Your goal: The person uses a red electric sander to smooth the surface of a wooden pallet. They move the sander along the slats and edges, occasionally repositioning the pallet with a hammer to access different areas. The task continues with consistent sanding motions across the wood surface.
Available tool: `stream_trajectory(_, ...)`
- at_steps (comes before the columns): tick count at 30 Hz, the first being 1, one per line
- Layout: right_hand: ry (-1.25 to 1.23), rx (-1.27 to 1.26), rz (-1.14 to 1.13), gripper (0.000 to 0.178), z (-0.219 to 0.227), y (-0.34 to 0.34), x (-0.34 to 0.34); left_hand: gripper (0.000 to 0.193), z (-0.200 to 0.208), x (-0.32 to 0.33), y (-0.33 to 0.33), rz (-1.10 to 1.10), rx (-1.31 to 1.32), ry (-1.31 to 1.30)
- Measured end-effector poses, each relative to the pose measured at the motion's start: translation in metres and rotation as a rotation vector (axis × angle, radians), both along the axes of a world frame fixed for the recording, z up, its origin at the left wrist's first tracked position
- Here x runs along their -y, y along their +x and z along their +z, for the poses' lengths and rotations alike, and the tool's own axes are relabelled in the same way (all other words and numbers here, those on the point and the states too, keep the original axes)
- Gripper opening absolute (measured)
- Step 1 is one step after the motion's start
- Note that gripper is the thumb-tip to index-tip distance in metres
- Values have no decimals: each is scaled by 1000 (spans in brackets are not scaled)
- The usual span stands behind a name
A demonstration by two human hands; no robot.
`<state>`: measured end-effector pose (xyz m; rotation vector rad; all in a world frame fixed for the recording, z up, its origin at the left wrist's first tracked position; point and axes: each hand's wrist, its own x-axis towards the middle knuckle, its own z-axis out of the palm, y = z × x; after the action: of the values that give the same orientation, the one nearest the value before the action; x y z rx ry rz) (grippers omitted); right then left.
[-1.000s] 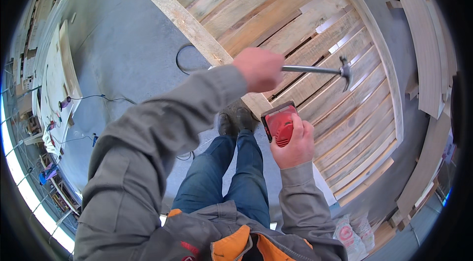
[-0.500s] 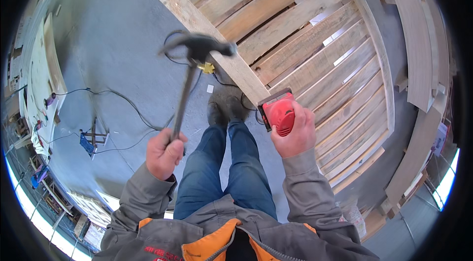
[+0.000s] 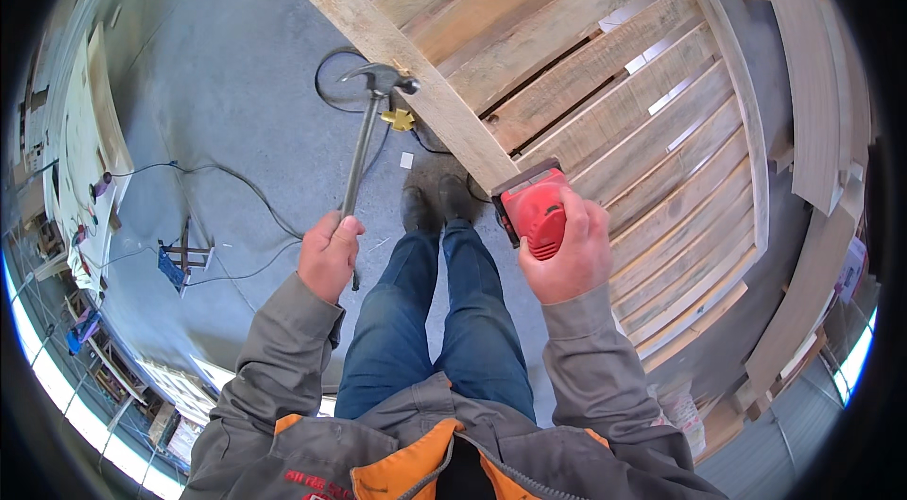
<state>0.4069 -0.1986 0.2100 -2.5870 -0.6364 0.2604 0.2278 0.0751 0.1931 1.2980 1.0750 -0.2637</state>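
Note:
My left hand [image 3: 327,254] is closed round the lower handle of a claw hammer [image 3: 361,146]. The hammer stands up away from me, its metal head close to the edge board of a large slatted wooden panel [image 3: 529,61]; whether it touches the wood I cannot tell. In my right hand [image 3: 572,259] is a red power sander [image 3: 535,209], gripped from above by its rounded body. Its dark flat base lies against the near corner of the panel's edge board [image 3: 435,99].
On the grey floor, a black cable [image 3: 250,188] runs left, and a yellow piece [image 3: 398,119] lies by the panel. A small folding stool [image 3: 182,259] stands at left. Wooden boards [image 3: 801,75] are at the far right, and pale sheets [image 3: 80,160] at the far left.
The hammer has slowed from a blur to a sharp outline, its head tilting slightly right. My left hand has risen a little. The right hand stays on the sander, and the view has shifted slightly.

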Motion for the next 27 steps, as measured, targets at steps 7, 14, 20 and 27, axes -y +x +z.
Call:
stream_trajectory(7,28,-11,-20,82,-3,1,4,33,-8,-16,0,95,-24,69)
stream_trajectory(14,21,-15,-21,82,-2,0,3,33,9,-23,4,6,12,73)
stream_trajectory(20,26,-22,-36,82,-1,2,1,32,3,-18,17,-36,54,109)
stream_trajectory(27,4,13,-33,82,-2,4,1,33,0,-18,-6,-230,-49,299)
